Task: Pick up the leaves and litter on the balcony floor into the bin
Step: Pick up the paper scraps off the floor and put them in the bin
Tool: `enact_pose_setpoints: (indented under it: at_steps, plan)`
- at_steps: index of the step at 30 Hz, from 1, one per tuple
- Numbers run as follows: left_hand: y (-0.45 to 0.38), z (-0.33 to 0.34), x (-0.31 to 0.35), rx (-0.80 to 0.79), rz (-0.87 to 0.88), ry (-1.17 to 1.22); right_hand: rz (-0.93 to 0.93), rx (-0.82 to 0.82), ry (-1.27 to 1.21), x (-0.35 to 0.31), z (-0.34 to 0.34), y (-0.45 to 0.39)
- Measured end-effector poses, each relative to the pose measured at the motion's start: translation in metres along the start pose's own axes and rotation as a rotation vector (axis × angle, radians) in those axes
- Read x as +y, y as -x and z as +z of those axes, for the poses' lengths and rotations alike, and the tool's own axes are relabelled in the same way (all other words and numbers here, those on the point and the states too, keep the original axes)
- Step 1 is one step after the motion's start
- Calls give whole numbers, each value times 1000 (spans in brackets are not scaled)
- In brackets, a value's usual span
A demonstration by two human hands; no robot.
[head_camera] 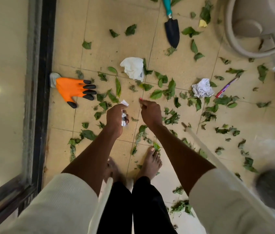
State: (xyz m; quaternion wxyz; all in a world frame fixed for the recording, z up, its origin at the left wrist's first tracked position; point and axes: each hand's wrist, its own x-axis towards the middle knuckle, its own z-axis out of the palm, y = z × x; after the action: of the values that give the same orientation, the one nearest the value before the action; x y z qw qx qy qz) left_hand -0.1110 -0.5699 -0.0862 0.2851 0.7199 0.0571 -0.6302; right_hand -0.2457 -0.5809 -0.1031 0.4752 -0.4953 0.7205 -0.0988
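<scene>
Silvery litter scrap (123, 118) sits clenched in your left hand (116, 115); your right hand (150, 112), loosely curled and empty, is nearer the leaves (157, 93) just ahead on the floor (99, 53).

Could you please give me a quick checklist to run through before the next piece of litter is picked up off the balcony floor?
1. Left hand has a firm hold on the silvery wrapper: ok, fingers are closed around it.
2. Right hand free for the next pick: cannot tell, it is loosely closed with nothing visible in it.
3. Nearby litter in the open: ok, the white crumpled bag and crumpled paper lie uncovered among the leaves.
4. Bin position known: cannot tell, no container is clearly identifiable as the bin.
5. Footing: not ok, the bare right foot stands among leaves.
</scene>
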Motion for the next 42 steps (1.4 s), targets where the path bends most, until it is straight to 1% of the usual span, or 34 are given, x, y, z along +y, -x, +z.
enact_pose_setpoints:
  at_steps: [1,3,5,6,9,12,14,15,16,17,18,19,20,22,23,24,25,26,29,30,31,32,33,36,38,40,42]
  plan:
    - [5,4,5,-3,-28,18,44,35,-163,-13,-5,4]
    - [17,15,16,11,-39,23,149,42,-421,-38,-20,8]
    - [29,28,28,22,-15,32,221,13,-588,-60,-35,11]
    - [34,33,34,-1,3,48,210,20,-595,-67,-40,10]
    - [46,47,58,-102,41,96,155,52,-500,-92,-55,7]
    - [46,62,81,-51,55,21,164,11,-476,-113,-66,2]
    - [39,68,92,-29,85,-12,197,-94,-564,-121,-73,-9]
    - [35,70,99,-30,93,13,218,-145,-630,-122,-76,-18]
    - [33,69,104,-35,93,51,238,-159,-670,-120,-77,-27]
    - [28,67,110,-44,90,93,251,-126,-653,-114,-76,-38]
    - [24,65,116,-53,90,131,239,-68,-543,-106,-72,-50]
    - [19,62,122,-54,87,163,208,-19,-348,-98,-67,-61]
    - [14,59,127,-51,85,192,165,-18,-109,-90,-61,-68]
    - [6,53,135,-46,89,224,11,-134,355,-78,-51,-77]
    - [2,51,139,-42,84,205,-91,-159,536,-75,-46,-83]
    - [-2,47,143,-30,78,167,-204,-168,665,-76,-43,-89]
    - [-6,43,147,-20,75,133,-278,-186,738,-78,-39,-97]
    - [-8,40,150,-18,71,107,-306,-217,780,-79,-37,-105]
    - [-19,28,160,-4,60,31,-262,-356,910,-83,-18,-125]
    - [-22,25,163,-1,52,18,-246,-365,928,-83,-12,-129]
    - [-25,22,164,-3,47,15,-221,-343,894,-82,-8,-130]
    - [-26,19,166,-5,36,13,-186,-303,805,-83,-5,-130]
    - [-26,17,169,3,21,0,-149,-247,677,-86,-2,-129]
    - [-25,9,175,52,-65,-33,2,-7,237,-111,4,-120]
    - [-23,5,177,88,-114,-16,92,92,-45,-136,3,-108]
    - [-19,7,177,88,-127,-1,250,109,-414,-161,-5,-96]
    - [-12,13,181,16,-119,17,397,55,-740,-176,-17,-89]
